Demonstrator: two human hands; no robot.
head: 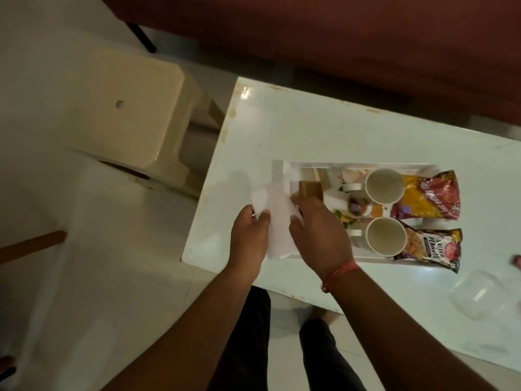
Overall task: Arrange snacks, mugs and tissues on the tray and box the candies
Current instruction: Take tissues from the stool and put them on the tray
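Head view: a white tissue [277, 213] is pinched between the fingers of the left hand [249, 238] and right hand [318, 235] over the tray's [366, 165] left end; it is judged ready to be laid flat beside the mugs [384, 188].

Cream plastic stool [132, 117] beside white table [324, 131], pale floor [42, 52].

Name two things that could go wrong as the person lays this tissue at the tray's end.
The tissue, pinched by the left hand and right hand, overhangs the tray rim and may slide off. The tray sits close to the table edge, so a nudge could tip the nearer mug.
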